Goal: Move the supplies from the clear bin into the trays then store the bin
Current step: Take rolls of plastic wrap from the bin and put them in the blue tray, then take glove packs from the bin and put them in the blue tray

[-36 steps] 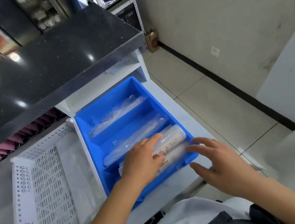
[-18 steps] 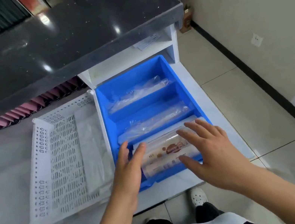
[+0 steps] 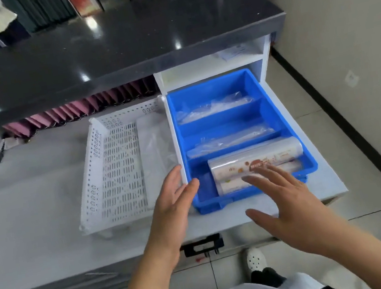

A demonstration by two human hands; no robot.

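The blue tray (image 3: 278, 113) sits on the white counter (image 3: 32, 223), directly beside the white perforated tray (image 3: 113, 173) on its left. The blue tray has three compartments. The far compartment and the middle compartment each contain clear plastic-wrapped supplies (image 3: 214, 111). The near compartment holds two printed rolls (image 3: 256, 162), stacked side by side and pushed toward the right wall. The left hand (image 3: 173, 207) is open, fingers spread, and hovers at the near left corner of the blue tray; it holds nothing. The right hand (image 3: 289, 206) is open, fingers apart, and hovers over the near rim of the blue tray; it holds nothing. Difference from half a second earlier: both hands were then resting on the rolls, one at each end; both hands are now withdrawn toward the person and clear of the rolls, which remain in the near compartment. The clear bin is not identifiable in this view.
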